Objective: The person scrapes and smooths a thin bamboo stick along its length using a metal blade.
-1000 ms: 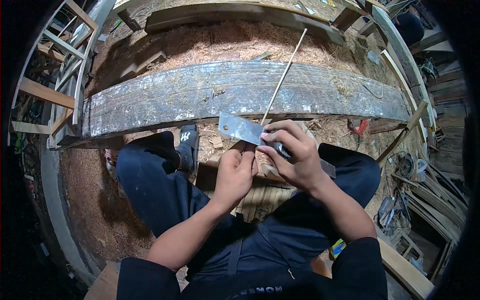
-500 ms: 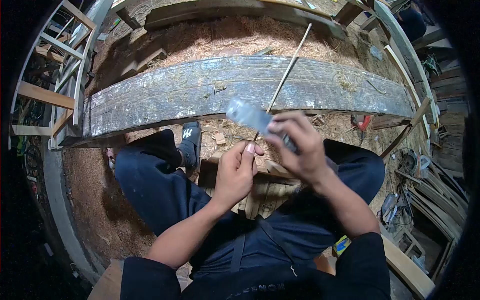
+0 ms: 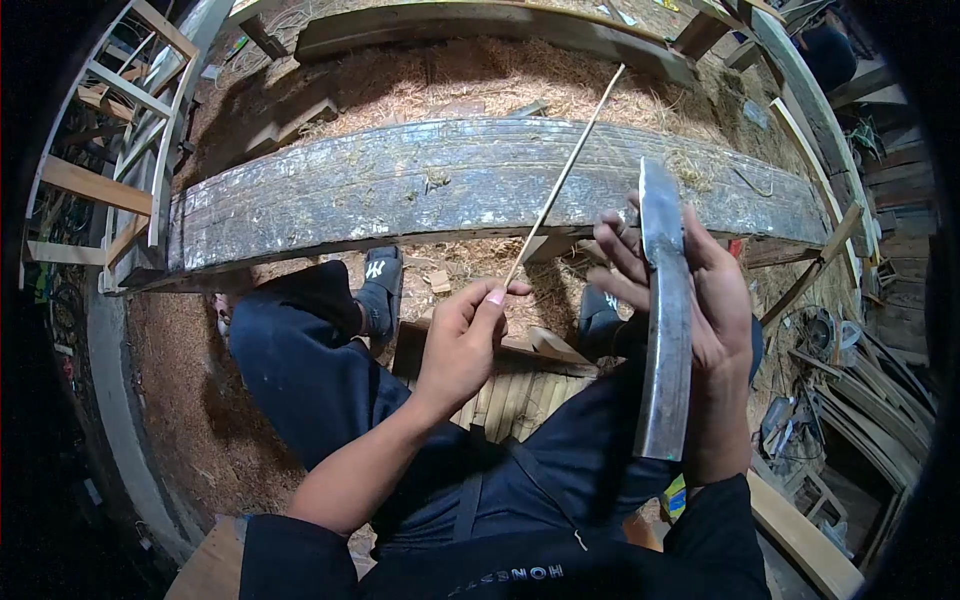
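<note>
My left hand (image 3: 465, 340) is closed, with thumb and finger pinching the lower end of a thin wooden stick (image 3: 565, 180). The stick slants up and right, passing over a weathered plank. My right hand (image 3: 715, 310) is turned palm up, fingers partly spread, with a heavy metal knife (image 3: 668, 340) lying across it. The knife's short, broad blade (image 3: 660, 205) points away from me; its long grey metal handle reaches down past the wrist. Knife and stick are apart.
The thick plank (image 3: 400, 190) spans in front of my knees, flecked with paint and shavings. Shavings cover the floor (image 3: 190, 400). A wooden frame (image 3: 100, 190) stands at left; curved strips (image 3: 880, 400) are piled at right. Slats (image 3: 510, 400) lie between my legs.
My right hand has moved right, away from the stick, and rolled palm up, so the whole knife now shows. The left hand keeps its pinch on the stick almost in place.
</note>
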Demonstrator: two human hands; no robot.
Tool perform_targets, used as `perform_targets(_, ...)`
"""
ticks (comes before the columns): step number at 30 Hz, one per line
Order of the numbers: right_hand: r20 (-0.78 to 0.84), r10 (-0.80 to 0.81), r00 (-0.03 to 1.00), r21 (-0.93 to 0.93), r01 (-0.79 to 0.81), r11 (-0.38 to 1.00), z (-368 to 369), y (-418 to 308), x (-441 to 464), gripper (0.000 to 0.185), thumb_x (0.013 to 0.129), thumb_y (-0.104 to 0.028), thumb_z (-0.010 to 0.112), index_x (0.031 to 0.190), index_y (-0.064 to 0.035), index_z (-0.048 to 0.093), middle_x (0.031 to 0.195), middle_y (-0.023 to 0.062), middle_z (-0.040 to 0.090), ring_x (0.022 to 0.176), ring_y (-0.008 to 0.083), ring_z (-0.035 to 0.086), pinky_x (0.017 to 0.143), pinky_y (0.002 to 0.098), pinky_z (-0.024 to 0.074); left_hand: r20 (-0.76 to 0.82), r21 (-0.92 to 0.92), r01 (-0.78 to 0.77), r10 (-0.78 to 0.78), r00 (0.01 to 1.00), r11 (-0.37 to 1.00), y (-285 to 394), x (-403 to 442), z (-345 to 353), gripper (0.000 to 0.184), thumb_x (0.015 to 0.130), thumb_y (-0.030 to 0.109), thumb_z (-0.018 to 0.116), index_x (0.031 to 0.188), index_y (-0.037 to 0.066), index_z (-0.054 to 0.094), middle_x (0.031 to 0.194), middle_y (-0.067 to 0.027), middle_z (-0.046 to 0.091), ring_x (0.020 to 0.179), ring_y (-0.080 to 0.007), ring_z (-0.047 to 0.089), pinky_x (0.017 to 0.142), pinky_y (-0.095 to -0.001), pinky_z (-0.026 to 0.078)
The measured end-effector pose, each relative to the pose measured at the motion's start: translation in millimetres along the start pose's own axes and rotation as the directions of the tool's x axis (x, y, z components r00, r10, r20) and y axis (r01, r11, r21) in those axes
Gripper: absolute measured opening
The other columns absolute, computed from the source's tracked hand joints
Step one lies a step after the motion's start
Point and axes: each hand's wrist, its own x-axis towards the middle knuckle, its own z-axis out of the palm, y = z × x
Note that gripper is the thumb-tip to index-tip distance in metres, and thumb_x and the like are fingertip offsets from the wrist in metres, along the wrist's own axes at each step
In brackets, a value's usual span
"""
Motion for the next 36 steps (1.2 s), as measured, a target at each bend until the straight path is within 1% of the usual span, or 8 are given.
perform_targets(2,-0.019,0.015,1.000,-0.068,-0.016,0.998,5,3,-4,0.056,0.112,-0.049,0.026,0.133,-0.0023,0.049,0.119,0.0262,0.061,0.105,0.0378,0.069,0.089,0.0589,0.0613,-0.009,-0.037,0.001,-0.002,1.000,0.999,1,2,1,0.029,0.111,0.020,0.046,0.123,-0.001,0.063,0.065,0.0093,0.036,0.053,-0.0018,0.032,0.049,-0.0217,0.025)
perform_targets(4,0.261,0.134,0.956,0.026,-0.145,0.989,-6,7,1,0.057,0.112,-0.052,0.026,0.132,-0.0047,0.049,0.115,0.0240,0.062,0.079,0.0279,0.066,0.065,0.0437,0.0596,-0.028,-0.045,-0.015,0.014,1.000,0.999,2,3,2,0.028,0.111,0.020,0.046,0.125,0.000,0.061,0.065,0.0092,0.037,0.053,-0.0016,0.032,0.048,-0.0219,0.025)
perform_targets(7,0.013,0.070,0.997,-0.313,-0.062,0.948,-14,13,3,0.058,0.112,-0.052,0.028,0.119,-0.0031,0.058,0.087,0.0153,0.063,0.060,0.0175,0.055,0.054,0.0317,0.0480,-0.039,-0.049,0.019,-0.021,0.999,0.999,3,3,3,0.026,0.111,0.021,0.047,0.122,0.002,0.060,0.064,0.0086,0.038,0.051,-0.0018,0.032,0.046,-0.0224,0.024)
perform_targets(9,-0.040,-0.047,0.998,-0.727,0.003,0.687,-16,18,4,0.056,0.113,-0.048,0.034,0.103,-0.0008,0.063,0.066,0.0055,0.055,0.057,0.0111,0.050,0.053,0.0293,0.0452,-0.046,-0.026,0.030,-0.031,0.998,0.999,2,4,4,0.025,0.112,0.022,0.047,0.120,0.002,0.060,0.063,0.0085,0.039,0.050,-0.0019,0.032,0.046,-0.0227,0.024)
perform_targets(11,0.147,-0.238,0.960,-0.925,0.219,0.309,-24,30,5,0.040,0.110,-0.034,0.052,0.121,0.0002,0.068,0.073,0.0033,0.057,0.065,0.0101,0.052,0.058,0.0275,0.0428,-0.094,0.019,0.001,0.001,0.996,1.000,-1,6,4,0.023,0.111,0.018,0.047,0.116,0.003,0.064,0.065,0.0067,0.045,0.056,-0.0023,0.038,0.050,-0.0233,0.030)
perform_targets(14,0.608,-0.338,0.719,-0.789,0.497,-0.361,-41,53,12,0.037,0.095,-0.017,0.073,0.132,-0.0145,0.072,0.095,0.0092,0.059,0.074,0.0206,0.059,0.071,0.0322,0.0497,-0.107,0.108,-0.053,0.065,0.992,0.993,-2,8,6,0.022,0.110,0.017,0.048,0.112,0.002,0.064,0.066,0.0056,0.048,0.058,-0.0023,0.042,0.051,-0.0235,0.032)
perform_targets(23,0.689,-0.273,0.671,-0.708,0.544,-0.450,-47,76,11,0.022,0.092,-0.019,0.076,0.110,-0.0092,0.071,0.102,0.0110,0.062,0.076,0.0282,0.069,0.061,0.0391,0.0563,-0.217,0.299,0.012,0.056,0.974,0.954,-14,7,-1,0.019,0.089,0.003,0.050,0.098,-0.004,0.065,0.074,-0.0070,0.064,0.067,-0.0159,0.057,0.064,-0.0366,0.047)
perform_targets(36,0.735,-0.304,0.606,-0.661,0.539,-0.522,-46,71,22,0.021,0.089,-0.021,0.079,0.105,-0.0082,0.073,0.095,0.0103,0.063,0.067,0.0267,0.068,0.056,0.0379,0.0545,-0.203,0.479,-0.063,0.180,0.962,0.876,-6,5,0,0.032,0.096,0.013,0.061,0.072,-0.007,0.057,0.054,-0.0101,0.051,0.051,-0.0099,0.042,0.048,-0.0389,0.033)
